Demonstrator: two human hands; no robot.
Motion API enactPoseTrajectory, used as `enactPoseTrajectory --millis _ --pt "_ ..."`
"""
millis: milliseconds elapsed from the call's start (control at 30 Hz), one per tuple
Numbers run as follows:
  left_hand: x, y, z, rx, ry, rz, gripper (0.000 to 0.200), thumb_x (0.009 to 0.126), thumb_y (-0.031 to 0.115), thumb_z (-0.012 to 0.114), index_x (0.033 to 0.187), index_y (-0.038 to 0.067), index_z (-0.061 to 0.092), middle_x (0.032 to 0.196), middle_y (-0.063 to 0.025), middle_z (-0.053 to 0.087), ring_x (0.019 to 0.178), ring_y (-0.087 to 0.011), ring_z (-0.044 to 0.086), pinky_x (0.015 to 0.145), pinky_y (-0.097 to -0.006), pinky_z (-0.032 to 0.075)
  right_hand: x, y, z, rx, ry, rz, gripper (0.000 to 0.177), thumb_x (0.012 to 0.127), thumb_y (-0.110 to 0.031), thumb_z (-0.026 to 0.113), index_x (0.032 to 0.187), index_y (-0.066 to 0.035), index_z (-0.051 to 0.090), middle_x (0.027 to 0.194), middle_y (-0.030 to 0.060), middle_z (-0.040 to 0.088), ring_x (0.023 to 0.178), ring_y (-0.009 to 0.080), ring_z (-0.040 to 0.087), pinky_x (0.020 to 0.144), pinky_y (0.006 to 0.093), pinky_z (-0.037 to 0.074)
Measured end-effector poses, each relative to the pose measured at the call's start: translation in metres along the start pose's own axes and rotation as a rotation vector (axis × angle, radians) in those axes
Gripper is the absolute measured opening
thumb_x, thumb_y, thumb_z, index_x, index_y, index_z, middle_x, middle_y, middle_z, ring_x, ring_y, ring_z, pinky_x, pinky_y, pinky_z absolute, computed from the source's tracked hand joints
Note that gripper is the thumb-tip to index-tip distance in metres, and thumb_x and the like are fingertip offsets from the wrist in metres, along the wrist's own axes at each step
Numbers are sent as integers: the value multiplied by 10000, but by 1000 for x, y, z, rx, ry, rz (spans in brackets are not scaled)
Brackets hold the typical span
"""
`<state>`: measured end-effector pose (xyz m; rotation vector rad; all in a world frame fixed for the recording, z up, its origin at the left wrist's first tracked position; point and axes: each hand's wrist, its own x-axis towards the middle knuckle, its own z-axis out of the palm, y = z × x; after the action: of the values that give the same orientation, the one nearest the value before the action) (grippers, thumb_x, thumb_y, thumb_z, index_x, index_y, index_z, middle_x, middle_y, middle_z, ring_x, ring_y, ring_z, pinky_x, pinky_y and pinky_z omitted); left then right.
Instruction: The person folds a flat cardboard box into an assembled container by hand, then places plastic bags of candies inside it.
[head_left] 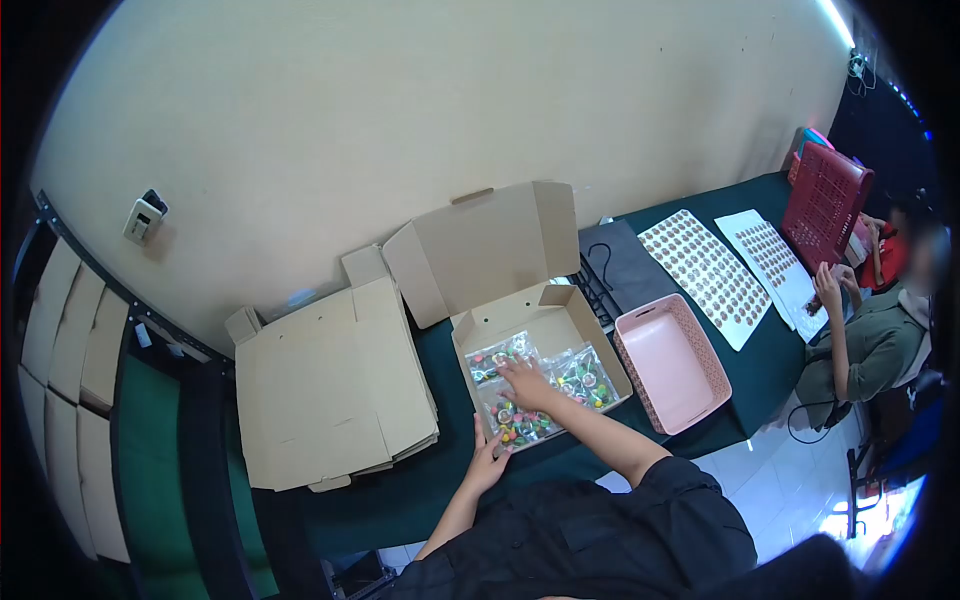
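Note:
An opened cardboard box (527, 309) lies in front of me with its lid (490, 243) raised toward the wall. Inside it are several clear plastic bags of colourful small pieces, one bag (582, 377) at the right and another (515, 428) near the front. My right hand (527, 385) reaches into the box, palm down, fingers spread and resting on the bags. At the front left corner, my left hand (484, 463) grips the box wall, with fingers along its outer side.
Flattened cardboard boxes (335, 390) are stacked at the left. A pink basket (675, 365) stands right of the box, beside sheets of round stickers (705, 275). A maroon basket (826, 200) leans farther off, near a person (875, 340) seated at the table's right side.

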<state>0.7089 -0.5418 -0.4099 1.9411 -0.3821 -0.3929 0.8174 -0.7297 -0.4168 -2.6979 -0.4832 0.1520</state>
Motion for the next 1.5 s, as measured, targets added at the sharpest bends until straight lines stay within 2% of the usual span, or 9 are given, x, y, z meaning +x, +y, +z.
enactPoseTrajectory --millis 167,233,267,333,467,600,733,1000,1500 --pt "-3 11 0 -35 55 28 417 834 180 566 1232 76 495 1461 -197 -61 1334 -376 129 1043 -403 245 -27 -17 10 63 63 -37 559 784 -292 587 1283 -101 421 1384 168 302 1304 361 227 1026 559 183" --pt "-4 27 -1 291 156 -75 425 824 154 558 1238 100 480 1456 -222 21 1335 -383 111 1061 -422 185 -41 -15 6 111 104 17 495 778 -263 590 1233 -101 483 1361 178 336 1286 343 274 1006 567 211" --pt "-3 36 -3 286 151 -77 425 824 154 558 1238 100 480 1456 -222 21 1335 -383 111 1061 -422 185 -46 -11 4 110 99 23 495 778 -263 590 1233 -101 483 1361 178 336 1286 343 274 1006 567 211" --pt "6 53 -11 370 281 112 426 815 138 551 1234 111 477 1434 -229 133 1306 -416 163 1057 -442 188 -58 1 -2 174 -33 143 414 768 -228 593 1156 -91 550 1303 186 413 1224 335 370 985 524 275" --pt "35 54 -8 307 169 255 405 825 155 538 1221 98 475 1408 -242 193 1282 -449 196 1050 -461 212 -78 35 -15 123 251 227 341 790 -232 556 1092 -77 591 1212 162 509 1083 334 501 930 436 368" --pt "60 25 22 381 17 72 465 809 210 554 1243 80 453 1405 -247 196 1268 -475 205 1047 -474 221 -96 57 -33 97 -22 483 327 787 -230 527 1067 -78 600 1090 145 580 1032 289 542 884 447 399" --pt "67 18 42 486 -73 -39 501 795 245 551 1263 101 446 1403 -258 195 1252 -485 232 1048 -471 219 -108 68 -24 76 70 301 303 813 -241 536 1042 -58 612 1002 151 614 965 322 564 854 415 424" --pt "61 -1 37 469 -119 -83 507 800 325 515 1277 162 453 1418 -215 203 1293 -395 227 1028 -484 253 -113 51 -32 112 246 359 220 796 -229 547 876 -59 661 876 162 607 848 333 583 761 424 459" --pt "33 8 45 483 -227 -189 548 805 348 526 1315 185 409 1442 -206 139 1315 -401 164 1059 -437 214 -145 59 -18 199 -128 325 329 853 -252 451 1089 -61 577 1022 211 541 897 368 560 791 435 454"
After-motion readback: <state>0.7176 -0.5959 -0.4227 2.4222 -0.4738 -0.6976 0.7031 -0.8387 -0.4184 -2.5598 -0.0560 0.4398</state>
